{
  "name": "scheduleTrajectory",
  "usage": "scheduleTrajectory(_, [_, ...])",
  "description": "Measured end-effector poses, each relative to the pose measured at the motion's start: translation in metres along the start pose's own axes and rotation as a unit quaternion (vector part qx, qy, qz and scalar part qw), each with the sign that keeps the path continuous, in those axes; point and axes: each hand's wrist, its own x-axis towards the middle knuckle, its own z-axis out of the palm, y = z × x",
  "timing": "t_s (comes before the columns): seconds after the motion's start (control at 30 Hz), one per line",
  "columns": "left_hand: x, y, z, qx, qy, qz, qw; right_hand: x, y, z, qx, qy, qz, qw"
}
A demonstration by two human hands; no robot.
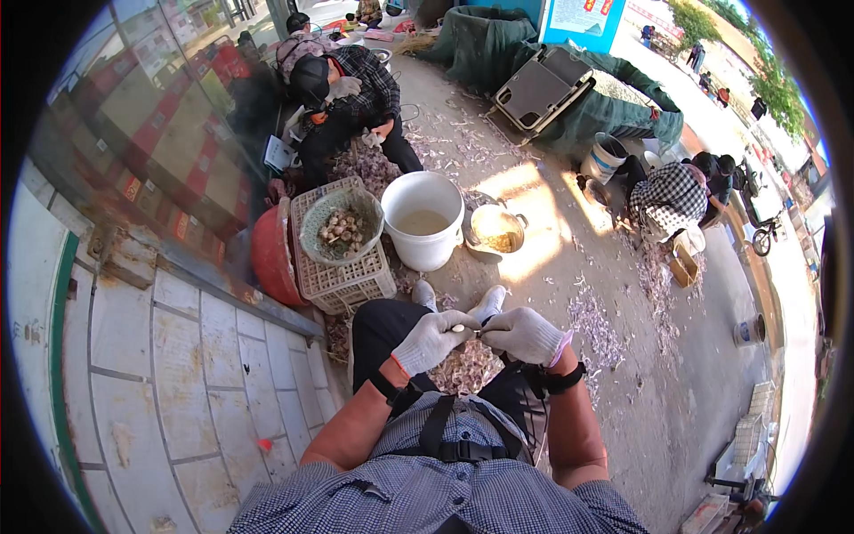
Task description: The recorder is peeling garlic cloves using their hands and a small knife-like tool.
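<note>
My left hand (pixel 434 344), in a pale knit glove, holds a small white garlic clove (pixel 458 328) between its fingers. Close beside it, my right hand (pixel 524 336), also gloved, has its fingertips pinched together near a small dark thing too small to identify. Below both hands lies a heap of garlic skins (pixel 469 368) between my legs. In front stand a white plastic bucket (pixel 427 250) and a metal pot (pixel 497 220) with peeled cloves at its bottom. Unpeeled garlic (pixel 343 232) fills part of a green bowl (pixel 312 230).
The bowl rests on an upturned-looking plastic crate (pixel 347 284), beside a red basin (pixel 272 257). A co-worker (pixel 357 100) sits ahead on the left; another person (pixel 670 197) bends at the right. Garlic skins litter the concrete floor (pixel 667 374). A tiled wall (pixel 220 400) runs along my left.
</note>
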Motion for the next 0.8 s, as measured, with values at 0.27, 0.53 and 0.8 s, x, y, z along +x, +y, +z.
scheduleTrajectory(0.27, [-0.002,-0.001,0.006,-0.236,0.022,-0.109,0.965,0.002,0.001,-0.002,0.091,-0.013,0.046,0.995])
scheduleTrajectory(0.53, [0.007,-0.004,0.002,-0.435,0.068,-0.120,0.890,0.020,0.015,0.018,-0.036,0.118,-0.064,0.990])
scheduleTrajectory(0.8, [0.004,-0.014,0.000,-0.457,0.089,-0.104,0.879,0.024,0.017,0.031,-0.054,0.140,-0.046,0.988])
